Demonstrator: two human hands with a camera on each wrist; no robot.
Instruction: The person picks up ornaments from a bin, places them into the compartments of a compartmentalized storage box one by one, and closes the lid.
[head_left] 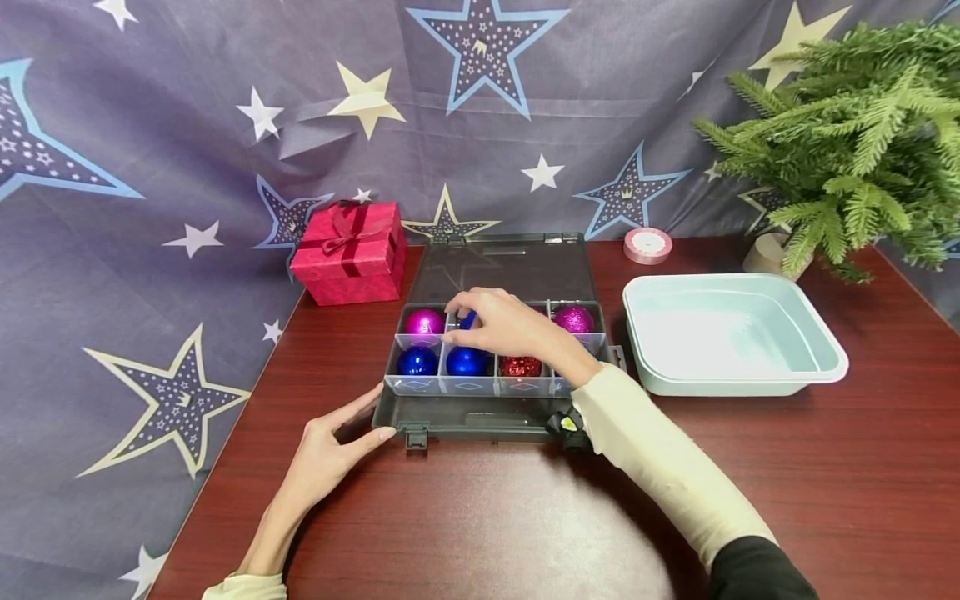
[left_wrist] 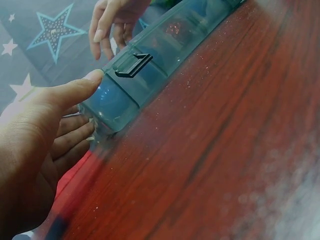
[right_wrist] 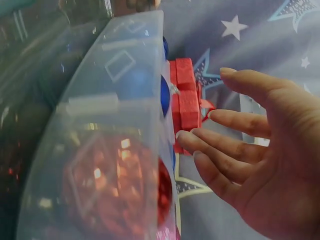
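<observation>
A dark see-through compartment case (head_left: 465, 415) lies with its lid raised, shiny balls in its divided cells. My left hand (head_left: 326, 454) holds its front left corner; in the left wrist view the thumb (left_wrist: 82, 87) is on the upper edge, fingers along the side. Over the back row is my right hand (head_left: 498, 321), fingers loosely bent around nothing in the right wrist view. Below them shows part of a blue ball (head_left: 467, 320). Around it sit a magenta ball (head_left: 424, 322), two blue balls (head_left: 417, 362) in front, a red ball (head_left: 521, 367) and a glittery pink ball (head_left: 574, 319).
Behind the case at left stands a red gift box (head_left: 352, 254) with a bow. To the right are a pale blue tray (head_left: 750, 386), a pink ribbon roll (head_left: 647, 246) and a small artificial tree (head_left: 847, 158). A star-patterned cloth (head_left: 225, 167) hangs behind the table (head_left: 510, 517).
</observation>
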